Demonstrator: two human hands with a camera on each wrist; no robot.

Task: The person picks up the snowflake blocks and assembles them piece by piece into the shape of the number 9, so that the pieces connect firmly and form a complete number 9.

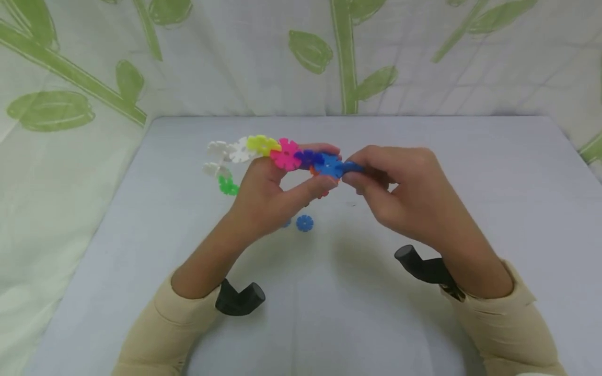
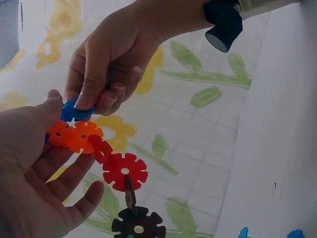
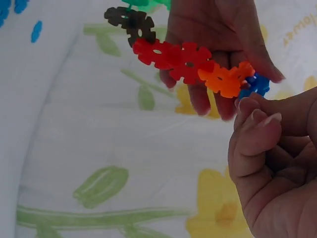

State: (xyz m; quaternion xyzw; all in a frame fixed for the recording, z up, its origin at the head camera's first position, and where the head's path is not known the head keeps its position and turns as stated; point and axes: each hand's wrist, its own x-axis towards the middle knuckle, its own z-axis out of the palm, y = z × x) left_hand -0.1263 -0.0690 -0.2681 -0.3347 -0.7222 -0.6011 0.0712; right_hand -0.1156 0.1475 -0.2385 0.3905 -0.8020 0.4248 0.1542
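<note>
A chain of interlocking plastic flower discs loops around my left hand point(image 1: 265, 201), held above the table. White discs point(image 1: 241, 150), a yellow disc point(image 1: 262, 145), a pink disc point(image 1: 286, 154) and a dark blue disc lie along its upper side. Orange discs point(image 2: 84, 136), red discs point(image 2: 125, 172) and dark brown ones point(image 2: 138, 225) show in the left wrist view. My left thumb and fingers pinch the chain near a light blue disc point(image 1: 329, 165). Between thumb and forefinger, my right hand point(image 1: 409, 188) pinches another blue disc point(image 1: 352, 167), edge-on against that one.
Loose blue discs point(image 1: 304, 223) lie on the white table point(image 1: 301, 313) below the hands, one partly hidden by the left wrist. Behind the table hangs a white cloth point(image 1: 226, 68) with green leaf prints. Black mounts point(image 1: 240, 300) are strapped at both wrists.
</note>
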